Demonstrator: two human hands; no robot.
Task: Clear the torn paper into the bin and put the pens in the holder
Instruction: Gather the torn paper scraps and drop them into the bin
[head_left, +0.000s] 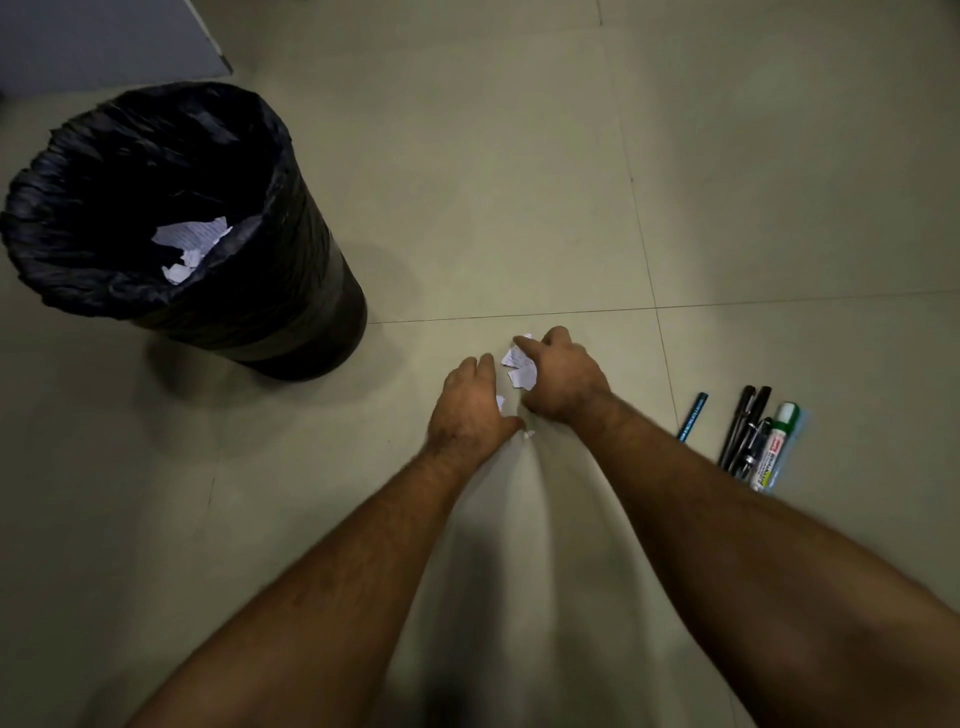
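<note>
While both hands cup floor, right hand (563, 379) fingers clench torn paper (521, 365): small, white, printed, ragged scraps.

Both hands low over tiled floor (519, 182), close together. Right hand (563, 382) curled around torn paper scraps (521, 366); white pieces show at its fingers (524, 344). Left hand (472, 410) palm down just beside, small scrap (500, 402) at its edge; tiny scrap (529, 435) on floor between wrists. Black-lined bin (291, 312) upper left, upright, torn paper in bin (189, 244). Right side: blue pen (693, 417), black pens (744, 428), white marker with green cap (774, 447), lying side by side.
</note>
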